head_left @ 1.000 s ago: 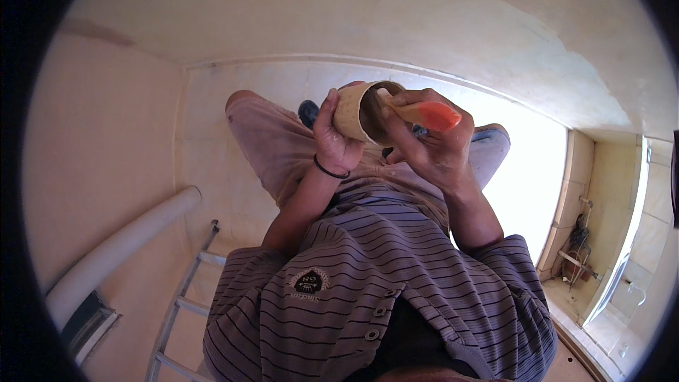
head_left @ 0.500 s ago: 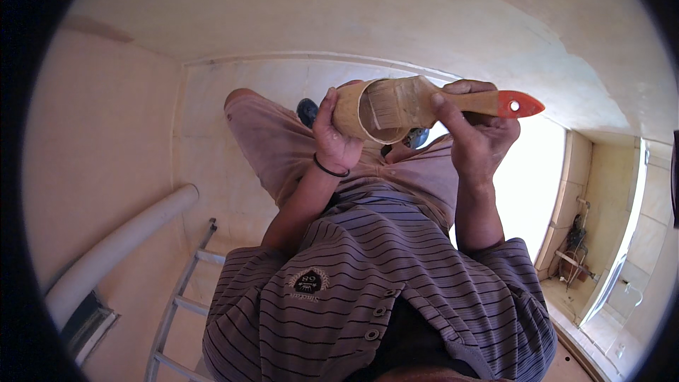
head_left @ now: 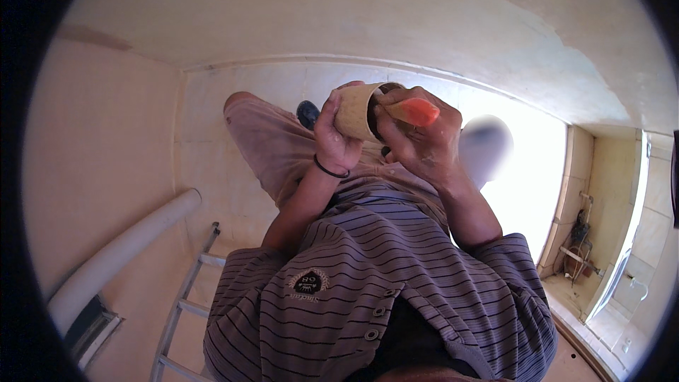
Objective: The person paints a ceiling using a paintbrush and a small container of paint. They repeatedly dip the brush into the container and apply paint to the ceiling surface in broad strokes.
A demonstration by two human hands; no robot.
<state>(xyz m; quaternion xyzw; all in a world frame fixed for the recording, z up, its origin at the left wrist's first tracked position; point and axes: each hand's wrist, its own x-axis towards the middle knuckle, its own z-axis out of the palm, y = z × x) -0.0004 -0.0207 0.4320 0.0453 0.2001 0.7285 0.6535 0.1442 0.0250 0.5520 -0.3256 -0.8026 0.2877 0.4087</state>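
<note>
In front of my chest I hold a beige, paint-caked round tub point(head_left: 355, 114) tipped on its side, its mouth facing right. My left hand point(head_left: 332, 133) is wrapped round its closed end and side. My right hand point(head_left: 430, 136) is closed round the handle of a paintbrush point(head_left: 414, 111) at the tub's mouth. The handle's orange-red tip points out to the right. The brush's bristles are hidden by the tub and my fingers, and what the tub contains cannot be seen.
An aluminium ladder point(head_left: 179, 318) stands at lower left, near a thick pale pipe point(head_left: 127, 251) along the wall. A patchy plastered wall point(head_left: 353, 18) curves across the front. A bright opening point(head_left: 527, 191) lies to the right, with a blurred rounded shape point(head_left: 486, 147) before it.
My right hand has moved left and turned the brush, so its handle tip now sits close to the tub and its bristles are out of sight. My left hand stays put.
</note>
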